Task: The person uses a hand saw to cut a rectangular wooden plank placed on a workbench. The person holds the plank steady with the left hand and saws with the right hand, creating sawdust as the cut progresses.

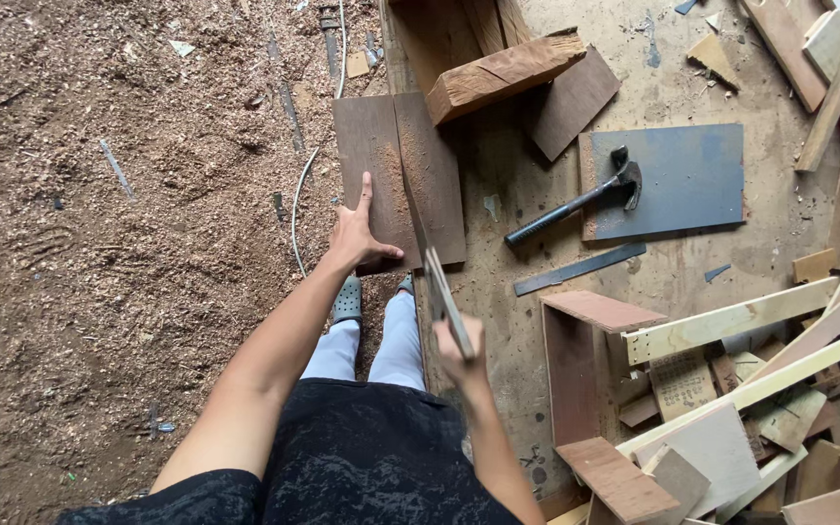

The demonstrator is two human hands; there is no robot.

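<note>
Left hand [360, 236] presses open fingers flat on a dark board [374, 175] whose long axis runs away beyond the fingertips, while the right hand [462, 350] fingers grip a thin wooden strip [444, 297] just beside it.

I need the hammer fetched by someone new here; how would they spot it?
Look on the workbench right of the person's hands, at the blue-grey rectangular board. The claw hammer lies slanting across its left edge, the only tool with a black handle and dark metal head among wood offcuts.

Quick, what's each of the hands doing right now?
Left hand: open, flat on a dark board.
Right hand: closed around a thin flat wooden piece.
</note>
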